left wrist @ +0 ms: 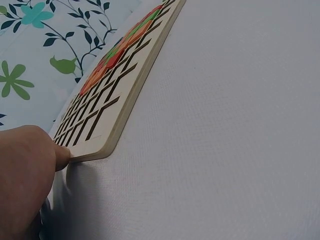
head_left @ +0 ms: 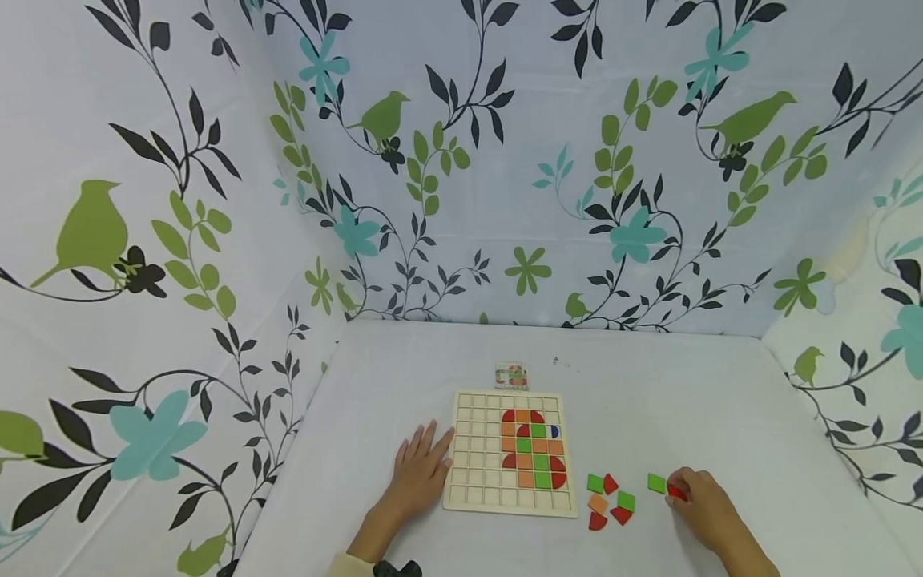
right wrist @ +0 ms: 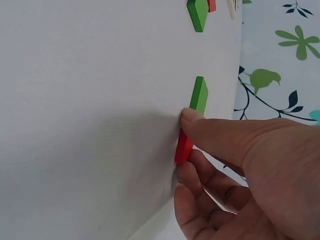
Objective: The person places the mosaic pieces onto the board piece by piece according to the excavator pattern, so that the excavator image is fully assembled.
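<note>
Red piece (right wrist: 183,150) sits pinched between thumb and fingers of your right hand (head_left: 698,501); held by a slim edge, it could slip or knock the green piece (head_left: 656,483) just beside it. Leftward of that grip, your left hand (head_left: 420,469), fingers extended, touches the board (head_left: 481,461); a stray push could skew it.

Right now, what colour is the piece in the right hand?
The piece is red, clearest in the right wrist view.

Pale beige sleeve (head_left: 349,566) on the left forearm (head_left: 376,530), bare right forearm (head_left: 743,546), bare fingers (right wrist: 215,177).
</note>
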